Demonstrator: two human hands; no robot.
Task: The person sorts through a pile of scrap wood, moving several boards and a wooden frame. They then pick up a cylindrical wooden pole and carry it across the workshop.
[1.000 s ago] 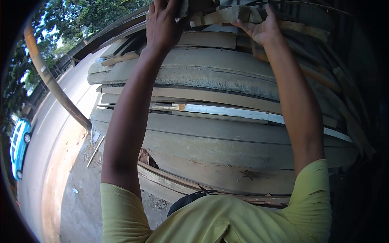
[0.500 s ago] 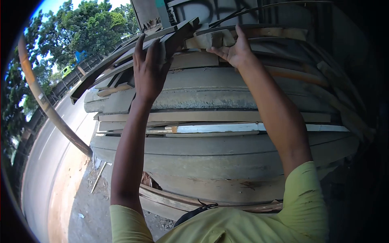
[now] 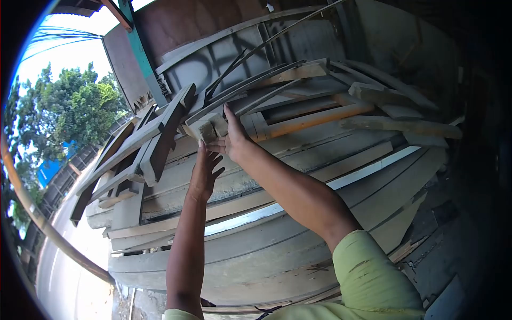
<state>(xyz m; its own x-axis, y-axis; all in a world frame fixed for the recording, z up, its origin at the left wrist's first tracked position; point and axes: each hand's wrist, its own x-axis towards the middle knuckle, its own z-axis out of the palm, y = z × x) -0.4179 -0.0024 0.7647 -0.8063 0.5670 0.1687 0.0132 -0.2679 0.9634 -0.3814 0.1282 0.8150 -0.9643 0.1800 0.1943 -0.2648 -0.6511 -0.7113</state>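
My left hand [image 3: 202, 175] is raised in front of the wood pile, fingers apart, with its fingertips just below a short block end [image 3: 206, 131]. My right hand [image 3: 233, 140] is at that block's right side, thumb up and fingers reaching under it, closed around its end. Left of my hands, a dark notched timber [image 3: 160, 144] leans across other planks. An orange-brown board [image 3: 314, 118] lies to the right of my right hand.
Stacked planks [image 3: 256, 234] fill the space before me. A slanted pole [image 3: 58, 240] and a road [image 3: 50, 272] are at the left. Behind the pile stand a teal post [image 3: 140, 53] and a wall panel with dark lettering [image 3: 240, 53].
The view has turned and tilted up. My left hand has let go of the dark timber and moved toward my right hand, which has closed on the block.
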